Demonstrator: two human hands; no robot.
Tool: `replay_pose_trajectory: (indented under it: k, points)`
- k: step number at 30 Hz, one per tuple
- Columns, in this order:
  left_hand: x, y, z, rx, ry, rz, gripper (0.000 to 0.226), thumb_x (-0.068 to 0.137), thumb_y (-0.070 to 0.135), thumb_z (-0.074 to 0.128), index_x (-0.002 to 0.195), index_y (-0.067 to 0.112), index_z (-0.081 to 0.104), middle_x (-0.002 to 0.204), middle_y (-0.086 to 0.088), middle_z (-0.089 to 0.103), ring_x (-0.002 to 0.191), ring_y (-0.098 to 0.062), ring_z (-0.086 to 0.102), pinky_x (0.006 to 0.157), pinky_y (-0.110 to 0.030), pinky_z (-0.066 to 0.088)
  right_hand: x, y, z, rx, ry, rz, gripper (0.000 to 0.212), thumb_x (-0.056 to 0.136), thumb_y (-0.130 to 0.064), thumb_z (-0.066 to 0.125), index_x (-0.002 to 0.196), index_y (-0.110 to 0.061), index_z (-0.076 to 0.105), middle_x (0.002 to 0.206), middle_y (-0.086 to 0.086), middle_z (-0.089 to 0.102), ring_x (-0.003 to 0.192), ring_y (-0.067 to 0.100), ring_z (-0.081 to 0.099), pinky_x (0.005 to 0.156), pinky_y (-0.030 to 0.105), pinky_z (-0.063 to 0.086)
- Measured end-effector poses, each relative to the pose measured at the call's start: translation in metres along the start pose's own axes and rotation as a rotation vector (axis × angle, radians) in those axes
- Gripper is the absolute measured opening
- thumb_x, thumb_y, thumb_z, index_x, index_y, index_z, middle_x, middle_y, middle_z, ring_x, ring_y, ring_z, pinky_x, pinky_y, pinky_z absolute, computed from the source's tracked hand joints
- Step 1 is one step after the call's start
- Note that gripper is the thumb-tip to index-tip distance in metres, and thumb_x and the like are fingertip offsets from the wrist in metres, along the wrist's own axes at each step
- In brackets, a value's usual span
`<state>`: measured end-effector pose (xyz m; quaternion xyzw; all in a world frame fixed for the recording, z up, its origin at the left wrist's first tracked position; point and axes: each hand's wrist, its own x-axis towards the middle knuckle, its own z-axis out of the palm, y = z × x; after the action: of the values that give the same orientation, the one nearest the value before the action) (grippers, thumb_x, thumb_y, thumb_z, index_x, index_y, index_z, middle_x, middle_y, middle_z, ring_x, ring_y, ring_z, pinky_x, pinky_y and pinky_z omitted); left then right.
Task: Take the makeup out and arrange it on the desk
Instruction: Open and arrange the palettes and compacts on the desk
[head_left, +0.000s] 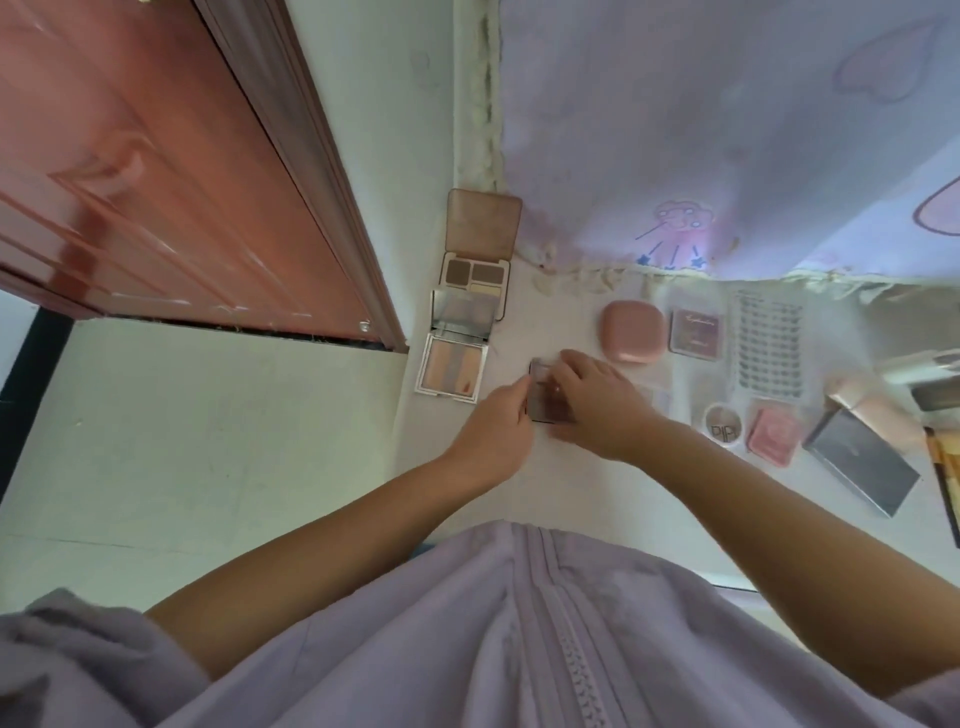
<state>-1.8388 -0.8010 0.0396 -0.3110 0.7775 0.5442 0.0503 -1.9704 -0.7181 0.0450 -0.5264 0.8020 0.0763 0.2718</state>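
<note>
- Desk (519, 483) runs from the wall corner out to my right; I use its pale top as the layout area, so the makeup goes down flat and face up.
- Lash tray (768, 349) lies far right of my hands, beside the small mauve palette (696, 332) and the pink rounded case (634, 332), spaced apart so each one reads on its own.
- Grey box (865, 470) sits at the right edge, angled, just beside the pink blush compact (773, 435) and the round jar (723, 422).
- Brown eyeshadow palette (477, 270) stands open against the wall, lid leaning back; the striped blush palette (451, 370) is open just in front, its lid overlapping the brown one.
- My left hand (493, 423) and right hand (597, 402) both grip the small clear palette (543, 397) at desk centre, low over the top.
- Left fingers pinch its left edge; right fingers curl over the top, probably prying the lid open to match the other two.
</note>
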Motion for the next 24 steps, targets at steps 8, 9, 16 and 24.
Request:
replay_pose_trajectory:
  k: [8, 9, 16, 24]
  points:
    - [0.007, 0.0, 0.012, -0.56, 0.058, -0.395, 0.033, 0.1, 0.022, 0.035, 0.119, 0.01, 0.06, 0.119, -0.013, 0.062, 0.11, -0.027, 0.058, 0.101, -0.04, 0.044, -0.027, 0.002, 0.008, 0.264, 0.109, -0.042, 0.048, 0.08, -0.038, 0.065, 0.117, -0.015, 0.045, 0.123, 0.009, 0.045, 0.106, 0.023, 0.043, 0.085, 0.031, 0.041]
    - [0.002, 0.002, 0.01, -0.741, -0.035, -0.443, 0.036, 0.101, 0.031, 0.035, 0.114, 0.012, 0.062, 0.114, -0.012, 0.065, 0.104, -0.026, 0.059, 0.1, -0.041, 0.045, -0.034, 0.001, 0.005, 0.343, 0.128, -0.067, 0.046, 0.079, -0.038, 0.066, 0.115, -0.016, 0.045, 0.12, 0.006, 0.046, 0.102, 0.019, 0.042, 0.083, 0.029, 0.04]
    - [-0.021, 0.014, 0.016, -1.274, -0.212, -0.409, 0.056, 0.098, 0.052, 0.026, 0.124, 0.013, 0.056, 0.119, -0.013, 0.06, 0.1, -0.024, 0.062, 0.09, -0.039, 0.049, -0.061, -0.003, -0.013, 0.41, 0.263, -0.222, 0.046, 0.079, -0.038, 0.069, 0.115, -0.018, 0.05, 0.115, 0.0, 0.051, 0.098, 0.012, 0.043, 0.08, 0.026, 0.038]
    - [-0.044, -0.004, 0.001, -1.317, -0.315, -0.443, 0.061, 0.097, 0.052, 0.028, 0.129, 0.006, 0.052, 0.117, -0.023, 0.061, 0.096, -0.032, 0.063, 0.084, -0.039, 0.053, -0.061, -0.002, -0.029, 0.849, 0.038, -0.167, 0.019, 0.089, -0.032, 0.063, 0.105, -0.022, 0.059, 0.105, -0.005, 0.068, 0.099, 0.012, 0.064, 0.09, 0.025, 0.051]
